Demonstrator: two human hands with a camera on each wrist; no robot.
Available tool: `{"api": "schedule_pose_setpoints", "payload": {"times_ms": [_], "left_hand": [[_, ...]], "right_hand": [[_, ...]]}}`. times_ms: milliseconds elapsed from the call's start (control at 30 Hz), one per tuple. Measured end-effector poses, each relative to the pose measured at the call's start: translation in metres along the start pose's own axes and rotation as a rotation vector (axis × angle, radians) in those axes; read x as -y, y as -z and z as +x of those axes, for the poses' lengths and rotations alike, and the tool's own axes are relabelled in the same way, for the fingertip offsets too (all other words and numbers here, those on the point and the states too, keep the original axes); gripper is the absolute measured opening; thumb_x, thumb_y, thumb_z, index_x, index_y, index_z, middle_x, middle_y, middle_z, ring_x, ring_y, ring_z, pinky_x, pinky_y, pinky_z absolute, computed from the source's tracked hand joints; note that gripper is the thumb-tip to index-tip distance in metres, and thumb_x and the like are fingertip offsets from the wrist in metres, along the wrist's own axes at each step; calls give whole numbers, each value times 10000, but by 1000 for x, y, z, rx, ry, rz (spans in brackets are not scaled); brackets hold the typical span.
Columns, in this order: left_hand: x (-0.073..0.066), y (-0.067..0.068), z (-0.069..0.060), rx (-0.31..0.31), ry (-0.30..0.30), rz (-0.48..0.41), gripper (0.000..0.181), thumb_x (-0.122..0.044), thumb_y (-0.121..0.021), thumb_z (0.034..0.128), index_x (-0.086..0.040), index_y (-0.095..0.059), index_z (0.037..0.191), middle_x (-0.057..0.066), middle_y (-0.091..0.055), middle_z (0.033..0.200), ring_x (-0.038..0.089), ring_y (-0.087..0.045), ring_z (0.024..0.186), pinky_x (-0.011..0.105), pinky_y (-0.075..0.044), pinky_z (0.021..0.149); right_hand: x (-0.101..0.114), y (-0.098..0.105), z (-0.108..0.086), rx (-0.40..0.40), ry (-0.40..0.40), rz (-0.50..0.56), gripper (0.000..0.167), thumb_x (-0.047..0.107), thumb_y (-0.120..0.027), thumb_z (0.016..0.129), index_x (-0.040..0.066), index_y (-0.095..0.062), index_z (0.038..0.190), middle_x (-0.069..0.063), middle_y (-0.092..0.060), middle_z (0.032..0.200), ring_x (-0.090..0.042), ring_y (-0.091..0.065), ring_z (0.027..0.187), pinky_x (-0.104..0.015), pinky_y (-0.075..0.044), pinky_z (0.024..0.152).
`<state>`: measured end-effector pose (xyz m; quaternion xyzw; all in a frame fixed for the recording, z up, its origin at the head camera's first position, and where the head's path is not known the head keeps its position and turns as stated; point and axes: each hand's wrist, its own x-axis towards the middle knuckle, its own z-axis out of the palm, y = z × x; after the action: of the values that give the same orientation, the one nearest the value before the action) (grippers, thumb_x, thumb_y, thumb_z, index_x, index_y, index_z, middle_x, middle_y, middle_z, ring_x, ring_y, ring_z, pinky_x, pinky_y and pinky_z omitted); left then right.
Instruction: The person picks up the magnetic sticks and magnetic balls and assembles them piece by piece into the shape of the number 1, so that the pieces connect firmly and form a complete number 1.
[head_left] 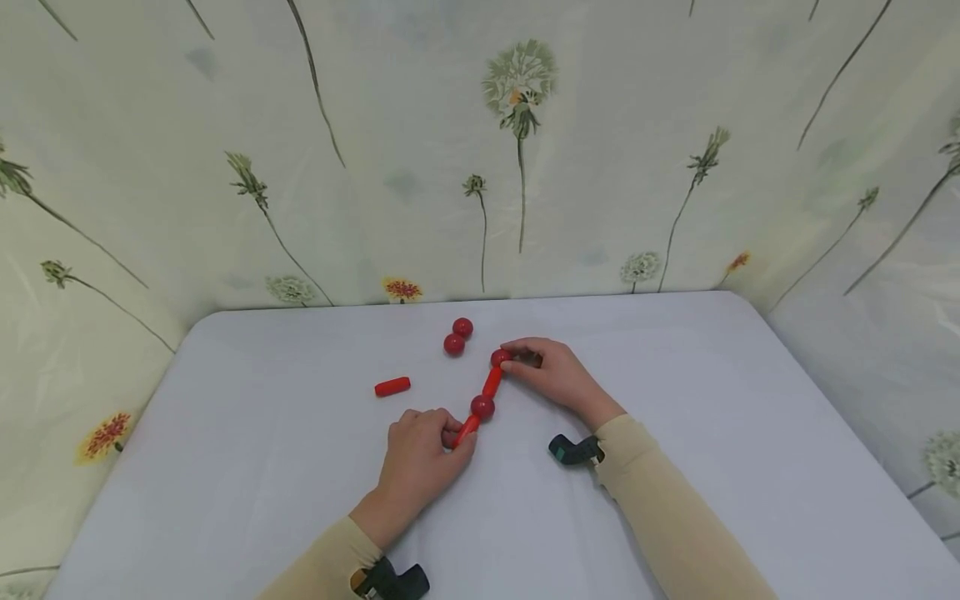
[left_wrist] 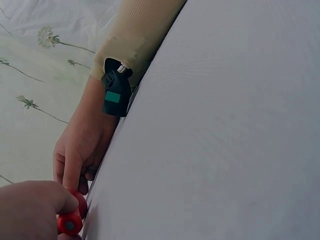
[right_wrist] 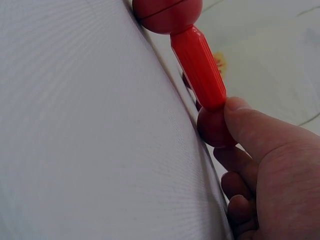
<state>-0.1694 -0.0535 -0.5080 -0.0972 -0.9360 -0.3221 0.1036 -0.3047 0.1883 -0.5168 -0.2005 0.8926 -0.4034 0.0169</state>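
A chain of red sticks and balls lies slanting on the table between the hands. My left hand [head_left: 427, 454] pinches the near stick [head_left: 467, 430], which joins the middle ball [head_left: 482, 407]. From that ball another stick [head_left: 492, 382] leads to the far ball [head_left: 500, 358], pinched between the thumb and fingers of my right hand [head_left: 553, 372]. The right wrist view shows the ribbed stick [right_wrist: 200, 67] between two balls, with the right thumb at the end ball [right_wrist: 215, 127]. In the left wrist view, the near stick's end [left_wrist: 69, 225] faces the camera.
Two loose red balls [head_left: 453, 344] sit together near the table's back edge. A loose red stick [head_left: 392, 387] lies to the left of the chain. The white table [head_left: 225, 467] meets a flower-patterned cloth [head_left: 420, 167] behind and at both sides.
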Motion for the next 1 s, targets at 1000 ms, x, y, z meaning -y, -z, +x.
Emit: {"api": "schedule_pose_setpoints", "payload": {"times_ms": [1000], "left_hand": [[2,-1,1,9,14,37,233,-409,-724,843,-188,-714,914,-180,-499,644,102,-469,698,341,-368,673]], "right_hand": [[7,3,-1,-4,-19,-22,437,555,-689,869,299,-685,1223,128,-657,1096,-145,-578,925,-350,-508,807]]}}
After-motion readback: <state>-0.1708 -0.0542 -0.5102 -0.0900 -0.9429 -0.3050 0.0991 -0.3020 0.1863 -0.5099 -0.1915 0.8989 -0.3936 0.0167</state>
